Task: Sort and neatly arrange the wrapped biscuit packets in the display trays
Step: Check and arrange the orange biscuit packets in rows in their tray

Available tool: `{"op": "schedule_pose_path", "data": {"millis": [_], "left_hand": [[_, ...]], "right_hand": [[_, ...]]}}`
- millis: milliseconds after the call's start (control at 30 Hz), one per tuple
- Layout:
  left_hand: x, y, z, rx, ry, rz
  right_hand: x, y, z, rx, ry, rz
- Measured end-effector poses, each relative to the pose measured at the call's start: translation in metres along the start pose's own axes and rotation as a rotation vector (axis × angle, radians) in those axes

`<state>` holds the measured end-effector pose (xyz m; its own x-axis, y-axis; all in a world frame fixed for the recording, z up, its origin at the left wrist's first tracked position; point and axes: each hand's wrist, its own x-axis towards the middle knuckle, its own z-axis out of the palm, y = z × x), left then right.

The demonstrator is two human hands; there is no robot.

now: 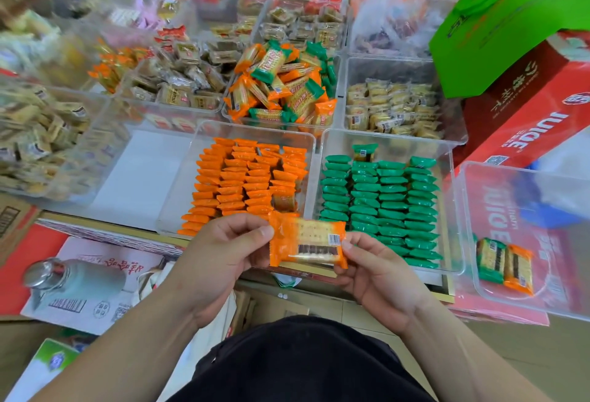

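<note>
I hold one orange-wrapped biscuit packet (308, 243) flat in front of me. My left hand (223, 251) pinches its left edge and my right hand (373, 270) pinches its right edge. Just beyond it, a clear tray (204, 133) holds orange packets (245, 181) standing in neat rows. To its right, a second clear tray (447, 159) holds green packets (383, 200) in similar rows. Behind both, a tray (227, 111) holds a loose mixed heap of orange and green packets (284, 82).
A clear tray (466, 242) at the right holds one green and one orange packet (504, 266). Other trays of wrapped snacks fill the back and left. A red juice carton (526, 120) and green bag (510, 18) stand at right. A bottle (73, 277) lies at left.
</note>
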<state>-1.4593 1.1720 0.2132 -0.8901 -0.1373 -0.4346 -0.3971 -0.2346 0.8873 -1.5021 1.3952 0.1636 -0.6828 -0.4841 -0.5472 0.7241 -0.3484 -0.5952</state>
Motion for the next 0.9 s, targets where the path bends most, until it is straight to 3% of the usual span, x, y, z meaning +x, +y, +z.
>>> {"op": "schedule_pose_path", "data": {"millis": [200, 333, 533, 733, 900], "left_hand": [[-0.002, -0.006, 0.004, 0.113, 0.113, 0.050], [-0.003, -0.005, 0.001, 0.036, 0.123, 0.062], [0.001, -0.003, -0.004, 0.265, 0.120, 0.034], [0.008, -0.004, -0.005, 0.042, 0.144, -0.134], [0.013, -0.012, -0.007, 0.261, 0.161, 0.011]], "right_hand": [[-0.005, -0.012, 0.002, 0.011, -0.027, -0.102], [-0.007, -0.020, 0.001, 0.043, -0.023, -0.051], [-0.002, -0.020, 0.003, -0.324, 0.109, -0.001], [0.004, -0.015, 0.006, -0.263, 0.147, 0.084], [0.007, -0.018, 0.013, -0.257, 0.233, 0.078]]}}
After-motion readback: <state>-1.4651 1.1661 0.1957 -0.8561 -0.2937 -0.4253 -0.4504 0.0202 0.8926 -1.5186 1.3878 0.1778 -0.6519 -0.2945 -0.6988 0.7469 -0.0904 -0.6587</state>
